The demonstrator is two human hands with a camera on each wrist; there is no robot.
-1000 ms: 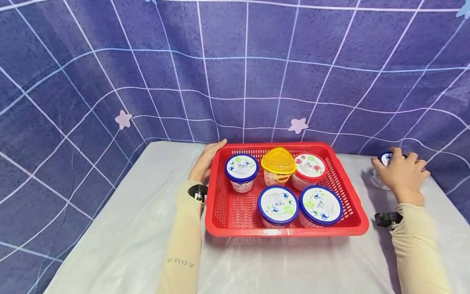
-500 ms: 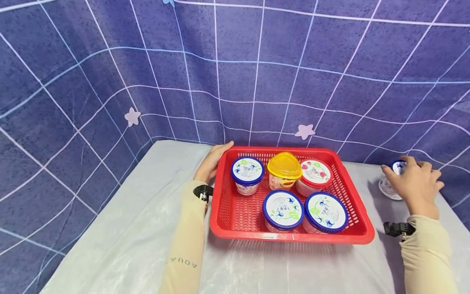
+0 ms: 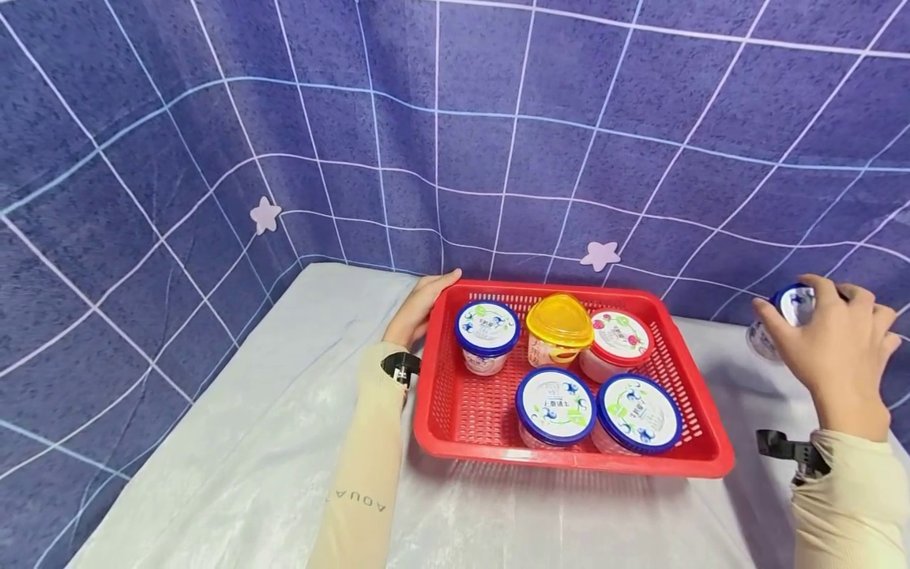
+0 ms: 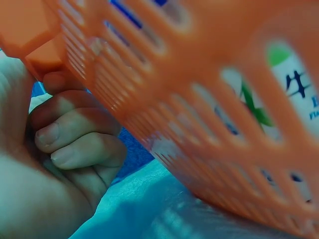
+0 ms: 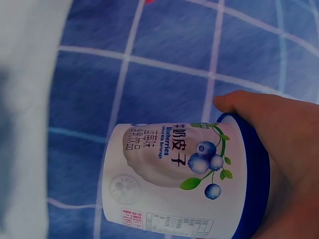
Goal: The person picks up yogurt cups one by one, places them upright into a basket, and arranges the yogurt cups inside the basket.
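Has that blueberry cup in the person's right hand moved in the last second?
Yes. The blueberry cup, held by the right hand, has come up off the white table and now hangs tilted, clear of the cloth.

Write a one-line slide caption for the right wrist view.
Right hand grips a blue-lidded blueberry cup against the blue grid backdrop.

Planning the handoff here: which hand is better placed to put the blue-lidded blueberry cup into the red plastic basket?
The right hand. It already grips the blue-lidded blueberry cup, lifted off the white table cover just right of the red plastic basket. The left hand is busy holding the basket's far-left corner, likely steadying it.
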